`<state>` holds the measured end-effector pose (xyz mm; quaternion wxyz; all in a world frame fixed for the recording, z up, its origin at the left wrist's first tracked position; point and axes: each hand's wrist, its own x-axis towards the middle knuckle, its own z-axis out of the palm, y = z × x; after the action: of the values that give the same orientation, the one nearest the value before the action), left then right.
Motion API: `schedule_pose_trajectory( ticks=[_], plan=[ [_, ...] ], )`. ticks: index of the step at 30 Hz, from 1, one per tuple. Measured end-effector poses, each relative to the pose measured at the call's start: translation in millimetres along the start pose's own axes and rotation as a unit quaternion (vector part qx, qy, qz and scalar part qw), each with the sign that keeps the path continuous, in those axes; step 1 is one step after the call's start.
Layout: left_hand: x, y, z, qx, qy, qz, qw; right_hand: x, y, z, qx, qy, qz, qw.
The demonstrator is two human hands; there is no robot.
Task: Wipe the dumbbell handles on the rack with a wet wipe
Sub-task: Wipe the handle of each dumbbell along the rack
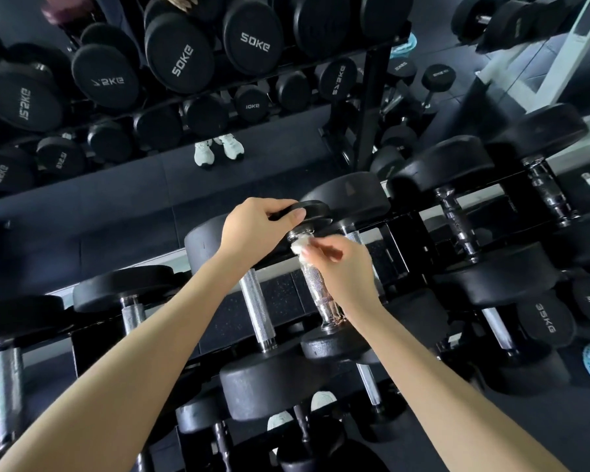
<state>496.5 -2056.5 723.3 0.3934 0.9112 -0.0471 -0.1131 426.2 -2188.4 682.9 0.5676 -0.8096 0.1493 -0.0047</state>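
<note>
Right grip (341, 267) pinches the wet wipe (298, 247) and presses it onto the far end of the dumbbell handle (315, 282). Left grip (256, 226) clasps the far head (315, 208) of that dumbbell. The dumbbell lies on the rack (402, 240), between larger dumbbells (256, 301).

Head-worn wide-angle view looks steeply down, close over the dumbbell rack (406, 233).

Dim, cool-toned exposure, brightest at the upper right of the frame, with small glints on the chrome handle (315, 284), motion blur over the right hand (344, 270) and wide-angle bending towards the edges.
</note>
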Motion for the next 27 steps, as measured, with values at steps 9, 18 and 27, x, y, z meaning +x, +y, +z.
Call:
schedule_pose_trajectory(
  ticks=[9,18,27],
  plan=[
    [0.2,2.5,0.4,-0.016,0.007,-0.021,1.0,50.3,-5.6,-16.0,0.197,-0.209,0.28,0.916],
    [-1.6,4.2,1.2,-0.027,0.016,-0.021,0.999,11.0,4.5,-2.1,-0.03,-0.077,-0.002,0.997],
    [0.2,1.4,0.5,-0.022,0.007,-0.02,1.0,-12.2,18.4,-33.5,-0.19,-0.211,0.007,0.959]
  ],
)
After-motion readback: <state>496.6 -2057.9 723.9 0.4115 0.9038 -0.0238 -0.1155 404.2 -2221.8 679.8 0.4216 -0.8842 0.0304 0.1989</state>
